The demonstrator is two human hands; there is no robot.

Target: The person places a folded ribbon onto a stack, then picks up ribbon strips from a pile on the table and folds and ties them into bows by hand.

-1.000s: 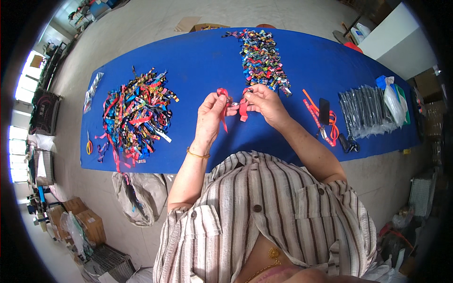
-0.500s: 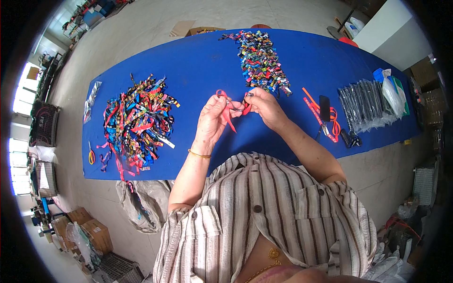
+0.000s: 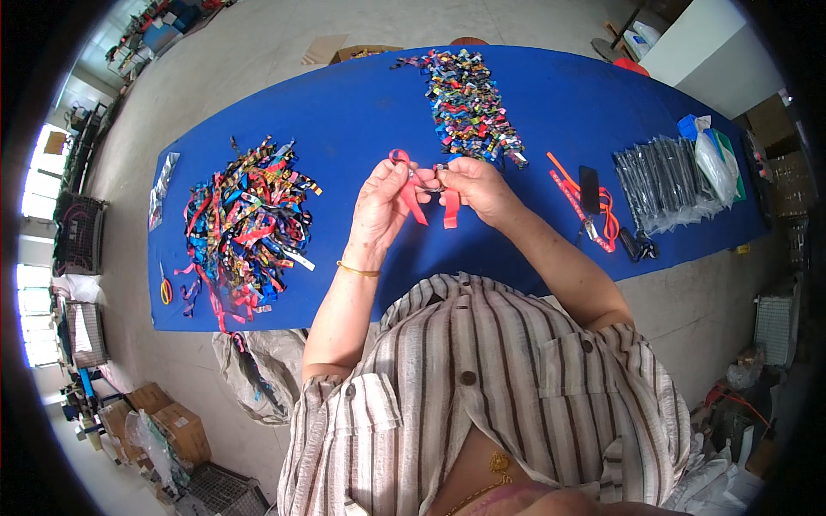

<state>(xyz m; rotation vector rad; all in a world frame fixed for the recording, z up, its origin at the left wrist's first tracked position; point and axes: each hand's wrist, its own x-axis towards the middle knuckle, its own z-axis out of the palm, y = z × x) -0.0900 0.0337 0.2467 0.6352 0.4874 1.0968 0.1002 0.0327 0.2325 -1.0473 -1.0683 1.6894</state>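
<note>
On the blue table [image 3: 344, 112] lie 1 tangled strap heap [image 3: 249, 215], 1 long strap stack [image 3: 469, 105], scissors [image 3: 165, 287], orange and red lanyards [image 3: 568, 194] and plastic-wrapped dark pieces [image 3: 662, 185].

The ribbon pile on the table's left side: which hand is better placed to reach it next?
Likely the left hand: the ribbon pile lies to its left, while the right hand is farther off, beyond it. Both hands pinch red ribbon, so neither is free.

Left hand [image 3: 383, 191] and right hand [image 3: 478, 187] close together, both in pinch grips.
</note>
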